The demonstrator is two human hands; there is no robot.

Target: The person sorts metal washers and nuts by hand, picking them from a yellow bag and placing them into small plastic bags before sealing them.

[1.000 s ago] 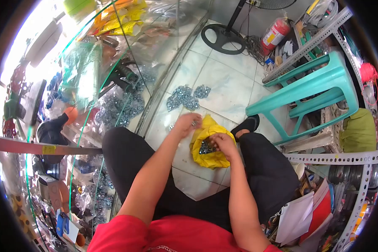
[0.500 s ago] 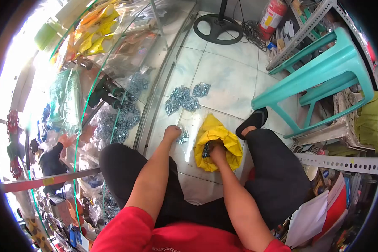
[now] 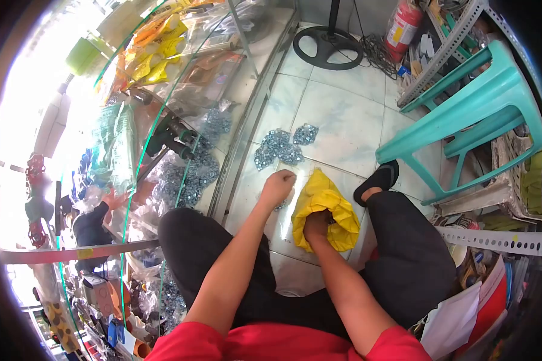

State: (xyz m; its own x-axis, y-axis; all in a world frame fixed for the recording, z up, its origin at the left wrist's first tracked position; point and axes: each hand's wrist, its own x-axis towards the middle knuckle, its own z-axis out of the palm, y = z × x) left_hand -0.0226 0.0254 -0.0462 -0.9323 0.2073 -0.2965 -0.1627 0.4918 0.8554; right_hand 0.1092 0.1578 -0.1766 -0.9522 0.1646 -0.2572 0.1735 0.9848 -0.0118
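My right hand reaches into the open mouth of a yellow bag standing on the floor between my legs. Its fingers are hidden inside, near some dark contents. Left of the bag, my left hand hovers over the tiles with its fingers curled together; anything in them cannot be made out. Partly covered by that hand is a small cluster of shiny metal nuts. Farther forward on the floor lie a larger group of clear packs of metal nuts and a single pack.
A glass case with bags of hardware runs along the left. A turquoise plastic stool lies tipped at the right beside metal shelving. Ahead are a black round stand base and a red fire extinguisher.
My left hand has moved right and forward, over the small cluster of nuts. My right hand has sunk deeper into the yellow bag. The whole view has shifted slightly.
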